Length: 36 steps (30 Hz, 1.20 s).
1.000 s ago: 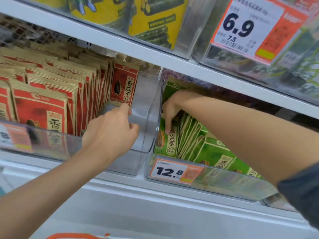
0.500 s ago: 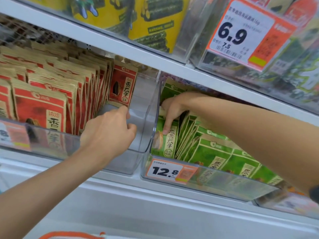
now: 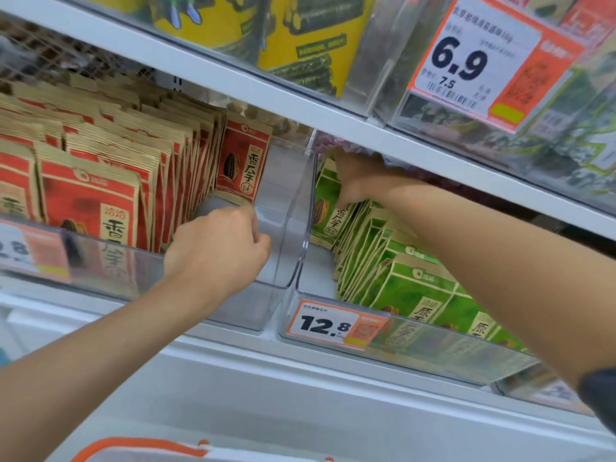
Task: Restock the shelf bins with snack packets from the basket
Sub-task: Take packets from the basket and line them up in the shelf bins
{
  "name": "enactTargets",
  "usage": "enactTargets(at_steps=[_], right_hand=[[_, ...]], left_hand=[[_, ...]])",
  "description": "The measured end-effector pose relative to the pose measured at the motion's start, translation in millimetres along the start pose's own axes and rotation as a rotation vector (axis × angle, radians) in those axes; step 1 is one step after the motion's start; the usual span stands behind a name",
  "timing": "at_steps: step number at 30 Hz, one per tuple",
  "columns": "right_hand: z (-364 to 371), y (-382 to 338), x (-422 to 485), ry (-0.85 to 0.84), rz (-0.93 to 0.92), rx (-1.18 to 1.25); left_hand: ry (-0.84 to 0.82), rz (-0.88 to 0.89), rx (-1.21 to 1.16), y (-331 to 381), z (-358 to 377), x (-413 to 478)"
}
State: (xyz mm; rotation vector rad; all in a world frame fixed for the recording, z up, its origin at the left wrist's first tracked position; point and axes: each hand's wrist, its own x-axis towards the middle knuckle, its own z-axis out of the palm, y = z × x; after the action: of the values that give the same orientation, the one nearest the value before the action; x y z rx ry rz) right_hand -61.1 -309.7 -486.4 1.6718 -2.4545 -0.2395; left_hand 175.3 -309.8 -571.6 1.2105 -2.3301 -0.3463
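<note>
Red sunflower-seed packets (image 3: 90,201) fill the left clear bin (image 3: 280,228) in upright rows, and one red packet (image 3: 243,165) stands alone at their right end. My left hand (image 3: 216,251) is inside this bin beside that packet, fingers curled, with nothing visible in them. Green seed packets (image 3: 410,288) stand in the right clear bin (image 3: 433,348). My right hand (image 3: 360,181) reaches deep under the shelf above and grips the top of the leftmost green packet (image 3: 328,218). The basket's orange rim (image 3: 140,446) shows at the bottom edge.
A white shelf board (image 3: 300,105) runs close above both bins and carries yellow snack packs (image 3: 300,38) and a 6.9 price tag (image 3: 480,61). A 12.8 tag (image 3: 333,323) hangs on the green bin's front. The red bin's right end holds no packets.
My right hand has moved up and back from the face of the front green packet to its top, under the shelf. My left hand has stayed in the red bin.
</note>
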Motion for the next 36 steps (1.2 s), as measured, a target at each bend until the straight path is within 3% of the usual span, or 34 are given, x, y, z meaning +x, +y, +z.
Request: enactTargets(at_steps=[16, 24, 30, 33, 36], right_hand=[[6, 20, 5, 0.136, -0.017, -0.045], [5, 22, -17, 0.149, 0.008, 0.108], [-10, -2, -80, 0.218, -0.058, 0.135], [-10, -15, -124, 0.421, -0.15, 0.181], [0, -25, -171, 0.624, -0.231, 0.203]], left_hand=[[0.014, 0.015, 0.002, -1, 1, 1], [0.049, 0.012, -0.019, -4, 5, 2], [0.136, 0.094, -0.209, -1, -3, -9], [0.23, 0.171, -0.301, 7, -14, -35], [0.171, 0.169, -0.326, 23, -22, -72]])
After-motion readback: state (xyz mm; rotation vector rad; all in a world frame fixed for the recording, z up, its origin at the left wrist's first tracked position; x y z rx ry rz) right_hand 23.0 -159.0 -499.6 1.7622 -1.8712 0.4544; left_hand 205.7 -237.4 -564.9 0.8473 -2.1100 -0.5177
